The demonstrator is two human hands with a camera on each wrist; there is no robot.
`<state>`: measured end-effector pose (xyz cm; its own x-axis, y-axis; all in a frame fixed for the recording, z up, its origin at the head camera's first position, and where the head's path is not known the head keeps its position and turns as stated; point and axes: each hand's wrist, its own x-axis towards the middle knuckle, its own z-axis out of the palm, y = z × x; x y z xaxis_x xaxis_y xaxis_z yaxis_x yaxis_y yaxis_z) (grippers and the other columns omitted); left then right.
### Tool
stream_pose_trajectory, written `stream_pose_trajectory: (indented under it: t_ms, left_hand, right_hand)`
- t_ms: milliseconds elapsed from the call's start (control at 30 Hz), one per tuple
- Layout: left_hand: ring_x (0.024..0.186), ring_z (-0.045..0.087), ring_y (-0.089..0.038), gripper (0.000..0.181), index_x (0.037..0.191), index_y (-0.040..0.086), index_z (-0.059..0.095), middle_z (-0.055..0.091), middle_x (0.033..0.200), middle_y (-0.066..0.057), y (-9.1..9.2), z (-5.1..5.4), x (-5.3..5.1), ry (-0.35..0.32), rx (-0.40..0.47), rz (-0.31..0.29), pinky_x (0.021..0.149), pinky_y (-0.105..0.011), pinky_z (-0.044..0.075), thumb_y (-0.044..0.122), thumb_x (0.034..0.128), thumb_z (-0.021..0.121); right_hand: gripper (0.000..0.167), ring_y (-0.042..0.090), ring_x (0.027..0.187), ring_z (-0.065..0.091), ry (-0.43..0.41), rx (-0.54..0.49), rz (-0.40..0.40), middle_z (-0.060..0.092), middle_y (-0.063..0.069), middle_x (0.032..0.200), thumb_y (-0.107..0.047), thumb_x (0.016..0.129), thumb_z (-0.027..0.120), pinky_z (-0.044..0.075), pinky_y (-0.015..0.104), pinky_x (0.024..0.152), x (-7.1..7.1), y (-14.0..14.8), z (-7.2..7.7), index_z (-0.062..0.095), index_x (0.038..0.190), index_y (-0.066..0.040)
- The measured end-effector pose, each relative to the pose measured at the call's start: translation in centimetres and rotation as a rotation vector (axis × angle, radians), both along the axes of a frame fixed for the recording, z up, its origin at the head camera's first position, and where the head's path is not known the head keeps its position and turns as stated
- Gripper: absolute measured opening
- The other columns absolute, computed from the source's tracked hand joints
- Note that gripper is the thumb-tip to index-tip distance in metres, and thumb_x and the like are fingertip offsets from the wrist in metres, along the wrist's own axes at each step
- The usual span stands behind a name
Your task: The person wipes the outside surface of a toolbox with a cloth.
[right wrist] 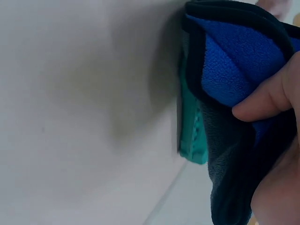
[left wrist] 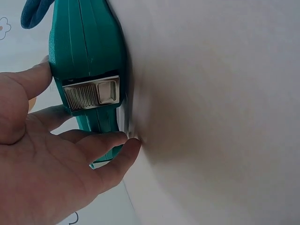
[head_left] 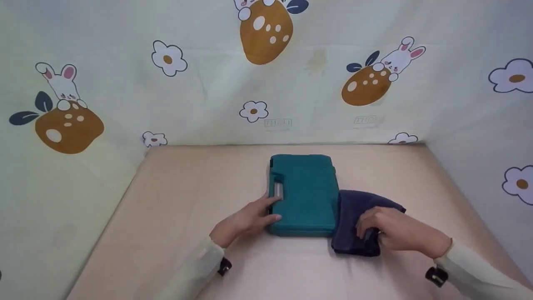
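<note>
at two o'clock from my spread left hand (head_left: 253,216), the case (head_left: 307,191) runs twelve-to-six; my right hand (head_left: 395,230) pinches cloth (head_left: 349,214).

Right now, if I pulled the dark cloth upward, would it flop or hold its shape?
Likely flop: the cloth is bent into soft folds, with edges curving near the right hand. It probably won't slip easily, since its blue side looks fuzzy. It may also unfold partly, because its layers seem simply folded over.
</note>
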<state>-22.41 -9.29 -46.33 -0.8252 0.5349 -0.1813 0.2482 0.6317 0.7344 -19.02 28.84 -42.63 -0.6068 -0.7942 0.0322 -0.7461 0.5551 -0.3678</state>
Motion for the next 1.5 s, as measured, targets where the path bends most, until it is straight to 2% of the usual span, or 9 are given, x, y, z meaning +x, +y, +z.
stream_pose_trajectory:
  t_ms: [200,367,567,700,900,1000,1167,1300,1500]
  left_hand:
    - [0.15,0.017,-0.036,0.067,0.159,0.007,0.032,0.012,0.166,-0.02,0.0,-0.1,-0.1,0.019,0.001,-0.005,0.117,-0.052,0.021,0.035,0.1047,0.059]
    - [0.146,0.03,-0.034,0.07,0.157,0.004,0.033,0.027,0.162,-0.019,0.1,-0.1,0.3,0.136,-0.012,0.017,0.115,-0.051,0.028,0.034,0.102,0.065]
    - [0.142,0.039,-0.032,0.064,0.155,0.006,0.036,0.038,0.157,-0.015,0.9,0.9,1.1,0.253,0.012,0.142,0.112,-0.05,0.033,0.033,0.1037,0.062]
    - [0.141,0.04,-0.033,0.062,0.156,0.003,0.035,0.04,0.156,-0.017,2.3,2.4,1.2,0.208,0.166,0.214,0.111,-0.05,0.034,0.037,0.1073,0.053]
    - [0.145,0.034,-0.027,0.077,0.16,0.002,0.022,0.03,0.162,-0.015,5.6,4.1,0.7,0.022,0.515,0.17,0.114,-0.044,0.031,0.05,0.1063,0.048]
    - [0.146,0.031,-0.023,0.09,0.162,0.005,0.015,0.026,0.163,-0.013,7.4,4.5,0.6,-0.028,0.698,0.16,0.116,-0.042,0.027,0.055,0.1,0.057]
    - [0.142,0.032,-0.019,0.108,0.163,0.016,0.005,0.018,0.164,-0.006,8.9,4.5,0.9,0.023,0.874,0.228,0.116,-0.049,0.022,0.055,0.0871,0.072]
    - [0.143,0.033,-0.021,0.096,0.164,0.014,0.012,0.022,0.165,-0.007,8.7,4.3,1.3,0.011,0.883,0.382,0.117,-0.051,0.021,0.048,0.0927,0.067]
    - [0.137,0.043,-0.024,0.072,0.153,0.004,0.042,0.045,0.152,-0.014,7.0,3.8,0.7,-0.13,0.825,0.541,0.114,-0.043,0.029,0.051,0.1007,0.053]
  right_hand:
    - [0.07,0.015,0.096,0.067,0.024,-0.04,-0.064,0.071,-0.005,0.103,0.027,0.06,0.035,0.057,0.042,0.081,-1.6,1.1,1.8,0.077,0.103,-0.008]
    - [0.066,0.027,0.118,0.062,0.09,-0.14,-0.168,0.066,0.003,0.128,0.029,0.079,0.045,0.05,0.049,0.096,-2.6,1.6,3.5,0.068,0.129,-0.009]
    - [0.064,0.03,0.122,0.058,0.149,-0.416,-0.314,0.06,0.011,0.138,0.028,0.087,0.053,0.04,0.018,0.1,-3.0,-0.1,4.4,0.057,0.141,-0.005]
    - [0.061,0.029,0.125,0.054,0.184,-0.643,-0.399,0.058,0.015,0.14,0.028,0.089,0.049,0.037,0.017,0.103,-3.0,-3.1,4.6,0.055,0.143,0.0]
    - [0.058,0.024,0.137,0.044,0.127,-0.876,-0.407,0.052,0.013,0.147,0.024,0.094,0.045,0.032,0.031,0.112,-3.2,-9.2,3.7,0.049,0.147,0.003]
    - [0.065,0.024,0.144,0.033,0.005,-0.871,-0.301,0.038,0.014,0.158,0.022,0.096,0.043,0.028,0.037,0.115,-2.5,-12.1,2.8,0.036,0.156,0.0]
    - [0.083,0.023,0.152,0.008,-0.125,-0.693,-0.118,0.002,0.01,0.169,0.015,0.097,0.048,0.015,0.04,0.118,-1.1,-14.9,1.6,0.003,0.163,-0.006]
    - [0.093,0.022,0.153,-0.002,-0.137,-0.586,-0.079,-0.008,0.007,0.169,0.009,0.095,0.056,0.01,0.038,0.119,-0.8,-14.9,1.1,-0.005,0.163,-0.007]
    - [0.084,0.024,0.153,0.004,-0.148,-0.486,-0.05,0.004,0.004,0.169,-0.001,0.097,0.062,0.015,0.043,0.118,-1.1,-13.3,0.3,0.011,0.164,-0.009]
